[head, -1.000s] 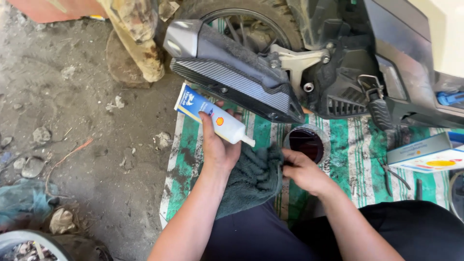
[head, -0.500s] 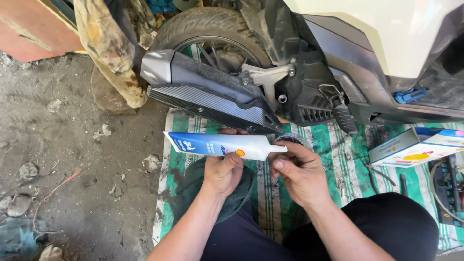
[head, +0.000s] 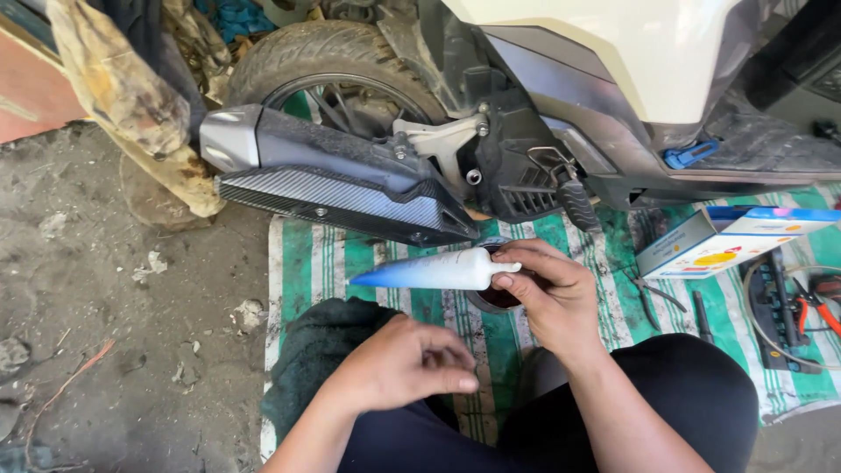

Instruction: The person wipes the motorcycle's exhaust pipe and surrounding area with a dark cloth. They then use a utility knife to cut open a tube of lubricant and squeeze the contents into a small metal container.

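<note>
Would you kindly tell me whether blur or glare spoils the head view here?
Head view: even daylight; the left hand is slightly motion-blurred, the right hand and white tube sharper; mild glare on the scooter's pale panel; deep shadow beneath it.

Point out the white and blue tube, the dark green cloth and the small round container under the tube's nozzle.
White and blue tube [head: 434, 270], head view, on the middle of its body.
Dark green cloth [head: 320, 350], head view, on its upper fold.
Small round container [head: 498, 300], head view, on its dark inside.
</note>
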